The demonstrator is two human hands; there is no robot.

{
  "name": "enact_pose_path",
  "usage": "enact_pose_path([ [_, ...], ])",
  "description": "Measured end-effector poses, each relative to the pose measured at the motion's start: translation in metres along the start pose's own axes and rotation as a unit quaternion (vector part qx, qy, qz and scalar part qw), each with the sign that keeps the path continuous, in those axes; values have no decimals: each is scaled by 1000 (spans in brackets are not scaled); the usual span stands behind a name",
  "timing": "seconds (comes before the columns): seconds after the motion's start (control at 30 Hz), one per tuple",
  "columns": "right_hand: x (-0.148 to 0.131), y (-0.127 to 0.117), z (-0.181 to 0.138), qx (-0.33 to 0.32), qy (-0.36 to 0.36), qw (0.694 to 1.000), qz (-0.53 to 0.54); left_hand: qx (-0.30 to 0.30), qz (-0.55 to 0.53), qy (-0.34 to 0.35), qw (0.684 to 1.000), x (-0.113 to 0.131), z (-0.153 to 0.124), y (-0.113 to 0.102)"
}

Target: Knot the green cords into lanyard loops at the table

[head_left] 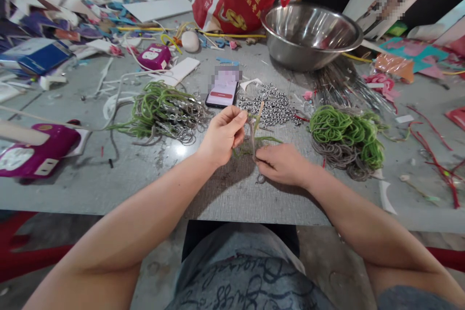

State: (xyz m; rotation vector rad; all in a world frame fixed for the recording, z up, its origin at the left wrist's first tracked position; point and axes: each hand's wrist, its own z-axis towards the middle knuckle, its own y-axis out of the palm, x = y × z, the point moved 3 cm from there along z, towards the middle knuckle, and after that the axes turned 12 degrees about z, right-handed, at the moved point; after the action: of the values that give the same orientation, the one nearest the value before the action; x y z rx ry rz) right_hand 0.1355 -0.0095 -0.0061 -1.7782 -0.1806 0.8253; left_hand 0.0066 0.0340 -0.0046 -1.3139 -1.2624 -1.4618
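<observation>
My left hand is closed, thumb and fingers pinching the upper end of a green and grey cord. Lower and to the right, my right hand grips the same cord near its lower part. A thin tan strip sticks up between the hands; what it is I cannot make out. Below my right fingers a small metal ring shows. Just beyond the hands lies a spread of silver beads. Green cords with metal rings lie to the left, and loose green and grey cords to the right.
A phone lies behind my left hand. Farther back stand a steel bowl and a red bag. Purple devices with a white cable sit on the left. Scraps, a blue box and red cords litter the table.
</observation>
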Motion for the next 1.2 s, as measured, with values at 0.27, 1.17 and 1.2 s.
enact_pose_path([
  [0.27, -8, 9, -5, -58, -63, 995, -50, -31, 12, -7, 999, 1, -2, 3],
  [1.17, 29, -17, -2, 311, 40, 879, 360, -66, 142, -1, 988, 0, -11, 11],
  [1.2, 29, -17, -2, 306, 42, 884, 350, -67, 146, 2, 987, 0, -10, 11],
])
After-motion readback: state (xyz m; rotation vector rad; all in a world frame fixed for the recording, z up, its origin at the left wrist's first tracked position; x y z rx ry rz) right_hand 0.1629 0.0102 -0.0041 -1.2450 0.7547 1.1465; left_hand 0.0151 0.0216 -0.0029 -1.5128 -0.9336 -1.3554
